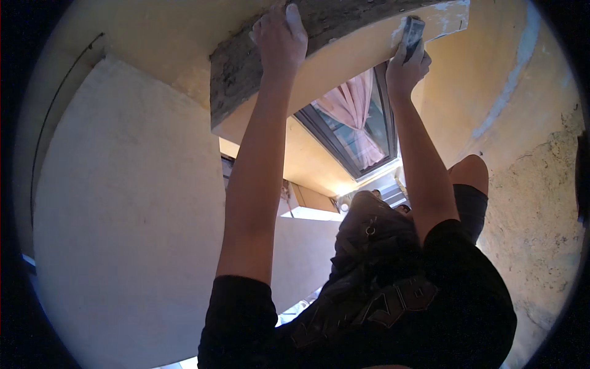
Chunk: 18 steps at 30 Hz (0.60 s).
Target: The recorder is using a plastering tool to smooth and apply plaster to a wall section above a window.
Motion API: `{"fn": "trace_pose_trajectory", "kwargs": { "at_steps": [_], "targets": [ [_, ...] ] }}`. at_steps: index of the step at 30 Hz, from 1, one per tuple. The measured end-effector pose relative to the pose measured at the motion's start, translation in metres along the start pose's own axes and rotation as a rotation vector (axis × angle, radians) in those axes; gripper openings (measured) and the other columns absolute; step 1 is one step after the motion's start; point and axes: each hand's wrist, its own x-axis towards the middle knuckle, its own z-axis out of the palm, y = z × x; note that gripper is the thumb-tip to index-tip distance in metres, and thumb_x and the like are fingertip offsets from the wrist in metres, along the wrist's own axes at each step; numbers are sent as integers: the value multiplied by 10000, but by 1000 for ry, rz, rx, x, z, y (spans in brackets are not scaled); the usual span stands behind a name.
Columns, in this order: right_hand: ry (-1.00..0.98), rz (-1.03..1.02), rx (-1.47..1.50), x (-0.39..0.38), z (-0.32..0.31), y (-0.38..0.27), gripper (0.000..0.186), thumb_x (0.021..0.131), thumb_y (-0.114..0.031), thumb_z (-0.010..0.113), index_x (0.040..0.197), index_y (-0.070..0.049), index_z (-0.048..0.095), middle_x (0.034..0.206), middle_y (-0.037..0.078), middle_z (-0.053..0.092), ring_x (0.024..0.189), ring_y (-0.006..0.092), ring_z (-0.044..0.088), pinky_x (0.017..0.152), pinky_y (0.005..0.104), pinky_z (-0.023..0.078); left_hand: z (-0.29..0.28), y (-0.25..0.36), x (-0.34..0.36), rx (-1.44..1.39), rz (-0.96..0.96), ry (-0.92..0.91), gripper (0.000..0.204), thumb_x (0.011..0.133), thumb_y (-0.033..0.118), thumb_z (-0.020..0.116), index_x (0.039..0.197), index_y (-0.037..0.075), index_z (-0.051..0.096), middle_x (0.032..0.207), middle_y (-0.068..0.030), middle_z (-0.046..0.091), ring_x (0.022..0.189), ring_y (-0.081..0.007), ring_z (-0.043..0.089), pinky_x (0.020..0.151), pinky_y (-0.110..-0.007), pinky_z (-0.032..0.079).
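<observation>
Block (413,31), dark grey and whitened with dust, is probably light for one hand and stiff enough to keep its shape when pressed, though its material is too small to tell. Fine dust may make its sides a little slippery; it hardly looks fragile. Its long sides seem the best place to take hold, leaving the face toward the ledge (344,61) free.

It sits in the right hand (407,72), whose grip is closed about its lower part, thumb on one side and fingers on the other, with the upper end standing out beyond them. It lies over the ledge's yellow painted face, near the pale, patchy end; whether it touches the paint or hangs just off it, I cannot tell.

The left hand (281,40) rests on the ledge's rough grey side, well apart from the block, its thumb standing away from the fingers (whether they clamp anything, I cannot tell). Below the ledge, between the forearms, a pink curtain (353,101) shows in a dark-framed window (332,147).
</observation>
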Motion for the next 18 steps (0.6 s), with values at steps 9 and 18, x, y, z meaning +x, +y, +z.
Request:
{"fn": "trace_pose_trajectory", "kwargs": {
  "at_steps": [9, 18],
  "targets": [
    [66, -151, 180, -30, -4, -36, 547, 871, -356, 597, 1258, 17, 497, 1037, 230, 557, 946, 395, 529, 806, 533, 392, -3, -10, -5, 55, -79, -38, 369, 972, 328, 428, 1011, 4, 600, 919, -236, 634, 931, -448, 569, 852, -562, 390],
    [88, -616, 73, -30, -3, -13, 480, 873, -173, 585, 1285, 38, 457, 1067, 231, 550, 938, 406, 517, 799, 508, 385, -9, -2, 0, -90, -57, -27, 348, 974, 294, 420, 916, -1, 594, 861, -236, 623, 869, -441, 570, 826, -554, 387]
  ]
}}
